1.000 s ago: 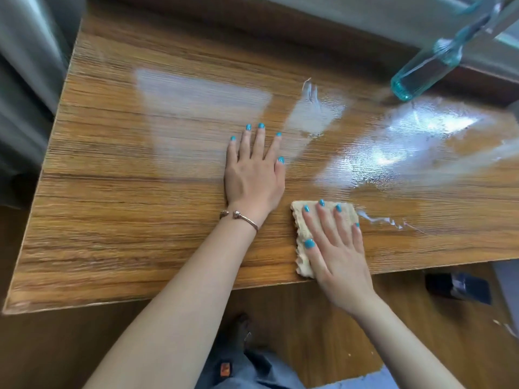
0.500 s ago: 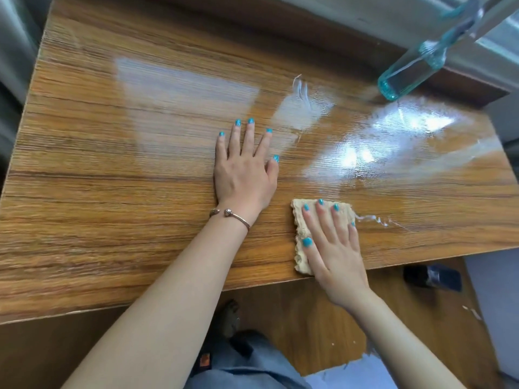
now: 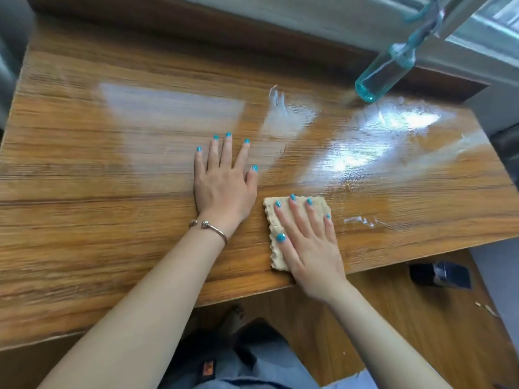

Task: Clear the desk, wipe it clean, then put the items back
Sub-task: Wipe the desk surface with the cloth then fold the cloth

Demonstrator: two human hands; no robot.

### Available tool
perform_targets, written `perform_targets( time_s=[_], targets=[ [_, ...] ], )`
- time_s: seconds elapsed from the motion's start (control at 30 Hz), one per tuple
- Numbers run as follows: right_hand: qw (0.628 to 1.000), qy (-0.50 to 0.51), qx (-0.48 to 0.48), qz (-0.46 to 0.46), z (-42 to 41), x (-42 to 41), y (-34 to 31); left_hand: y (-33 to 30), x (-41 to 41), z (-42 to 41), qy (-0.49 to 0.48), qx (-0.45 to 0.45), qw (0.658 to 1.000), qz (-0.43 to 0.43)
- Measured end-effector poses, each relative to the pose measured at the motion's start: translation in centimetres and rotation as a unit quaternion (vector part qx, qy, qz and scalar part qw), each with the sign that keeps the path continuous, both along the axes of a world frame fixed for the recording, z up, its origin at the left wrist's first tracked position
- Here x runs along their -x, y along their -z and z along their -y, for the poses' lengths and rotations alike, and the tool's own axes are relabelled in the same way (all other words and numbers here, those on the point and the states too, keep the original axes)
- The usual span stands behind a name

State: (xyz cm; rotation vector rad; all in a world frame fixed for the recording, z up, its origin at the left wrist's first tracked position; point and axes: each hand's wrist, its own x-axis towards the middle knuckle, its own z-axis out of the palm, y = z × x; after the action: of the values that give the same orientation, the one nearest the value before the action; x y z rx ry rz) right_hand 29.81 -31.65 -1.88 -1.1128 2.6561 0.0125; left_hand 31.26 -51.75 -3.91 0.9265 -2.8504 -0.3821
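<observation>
While the left hand [image 3: 224, 186] is laid flat on the table [image 3: 84, 220], fingers straight, a beige cloth [image 3: 283, 220] (near the front edge) is pressed down by the flat right hand [image 3: 309, 245].

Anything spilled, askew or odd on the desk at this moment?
Only wet streaks on the desk, thickest at its far right, beyond the cloth under the right hand. A spray bottle stands there. Nothing looks damaged.
</observation>
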Motion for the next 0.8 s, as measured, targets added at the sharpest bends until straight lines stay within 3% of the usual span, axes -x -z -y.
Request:
perform_targets(
  time_s=[0.17,0.27,0.43,0.67,0.8],
  targets=[
    [0.997,0.063,0.029,-0.019,10.5,14.3,0.4,-0.5,4.3,3.5,0.022,0.016,1.0,0.003],
    [0.996,0.082,0.028,-0.031,13.6,16.5,0.6,-0.3,6.6,5.5,0.003,0.018,0.999,0.035],
    [0.996,-0.058,0.069,-0.029,7.0,10.9,0.7,0.0,7.2,5.5,-0.022,0.038,0.999,0.018],
    [0.998,-0.002,0.064,-0.003,21.4,25.4,0.5,0.0,7.6,5.5,-0.035,0.051,0.997,0.036],
    [0.989,-0.136,0.061,-0.005,19.4,23.4,0.6,0.3,7.5,5.6,-0.042,0.049,0.997,0.05]
  ],
)
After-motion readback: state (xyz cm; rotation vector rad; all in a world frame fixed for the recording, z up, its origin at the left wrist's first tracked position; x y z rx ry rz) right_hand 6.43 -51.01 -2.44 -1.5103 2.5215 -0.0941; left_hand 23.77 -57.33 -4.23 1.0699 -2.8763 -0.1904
